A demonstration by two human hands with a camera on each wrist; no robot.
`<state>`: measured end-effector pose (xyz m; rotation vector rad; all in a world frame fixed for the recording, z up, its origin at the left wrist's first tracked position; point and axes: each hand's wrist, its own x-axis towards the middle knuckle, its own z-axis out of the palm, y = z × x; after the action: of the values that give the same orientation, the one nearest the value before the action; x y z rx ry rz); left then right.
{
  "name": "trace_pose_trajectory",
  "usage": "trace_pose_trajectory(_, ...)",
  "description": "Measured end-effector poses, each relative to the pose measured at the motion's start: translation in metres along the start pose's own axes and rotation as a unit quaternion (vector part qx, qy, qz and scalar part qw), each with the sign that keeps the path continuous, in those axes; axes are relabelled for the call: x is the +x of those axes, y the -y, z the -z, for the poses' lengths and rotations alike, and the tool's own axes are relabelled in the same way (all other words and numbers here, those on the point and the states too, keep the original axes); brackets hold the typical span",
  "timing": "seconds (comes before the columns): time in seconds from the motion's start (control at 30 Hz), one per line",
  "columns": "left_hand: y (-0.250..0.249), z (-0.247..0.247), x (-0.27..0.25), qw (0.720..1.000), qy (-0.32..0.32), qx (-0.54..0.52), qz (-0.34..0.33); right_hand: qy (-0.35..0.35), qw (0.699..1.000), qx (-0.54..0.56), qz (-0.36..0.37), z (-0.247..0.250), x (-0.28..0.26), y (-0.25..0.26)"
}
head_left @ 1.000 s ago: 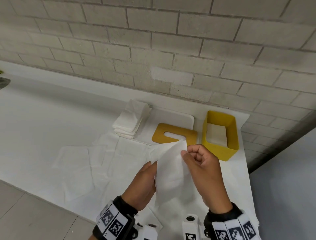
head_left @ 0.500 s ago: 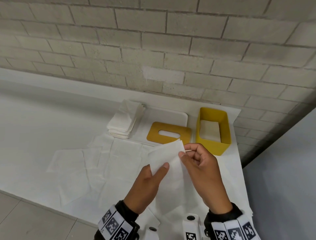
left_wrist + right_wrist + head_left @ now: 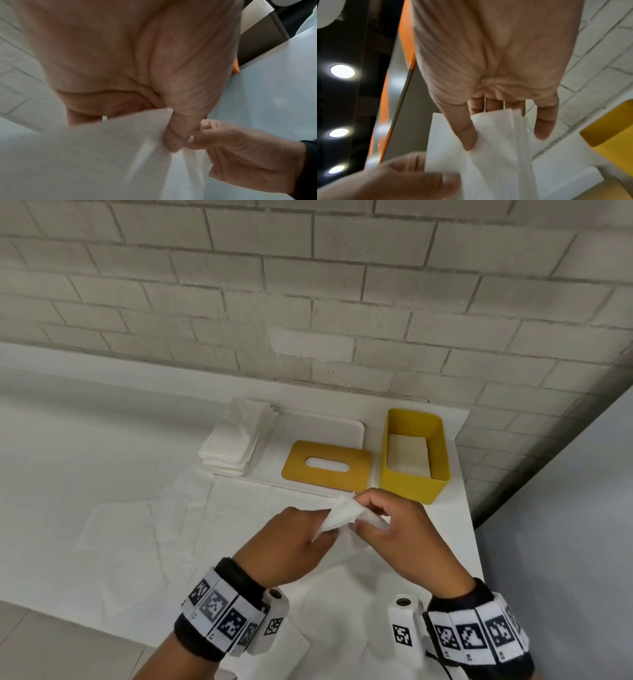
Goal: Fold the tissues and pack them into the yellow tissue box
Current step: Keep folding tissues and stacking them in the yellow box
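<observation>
You hold a tissue point(image 3: 339, 517) above the counter's point(image 3: 85, 446) right end, pinched between both hands: your left hand point(image 3: 291, 546) grips its left side, your right hand point(image 3: 407, 539) its right, fingers curled. Behind them, by the right edge, stands the open yellow box point(image 3: 407, 484) with folded tissue inside. Its lid point(image 3: 327, 472) lies just left, beside a stack point(image 3: 236, 443). Loose sheets point(image 3: 137, 525) cover the near counter.
</observation>
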<state>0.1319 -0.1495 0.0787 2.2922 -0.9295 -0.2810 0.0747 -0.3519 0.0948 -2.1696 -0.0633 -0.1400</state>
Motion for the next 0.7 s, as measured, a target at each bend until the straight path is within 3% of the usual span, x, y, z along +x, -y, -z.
trace_pose_trajectory(0.17,0.029,0.001,0.008,0.997,-0.042,0.028,0.050,-0.100,0.986,0.117,-0.063,0.010,0.000,-0.028)
trace_pose_trajectory(0.37,0.042,-0.013,0.018,0.987,-0.152,-0.024,0.043,-0.137,0.972,0.149,-0.118,0.011,-0.012,-0.071)
trace_pose_trajectory(0.53,0.054,-0.039,0.024,0.991,-0.114,-0.018,0.065,-0.130,0.959,0.149,-0.203,-0.002,-0.021,-0.107)
trace_pose_trajectory(0.7,0.059,-0.049,0.030,0.993,-0.076,0.052,0.070,-0.121,0.965,0.108,-0.207,-0.006,-0.023,-0.121)
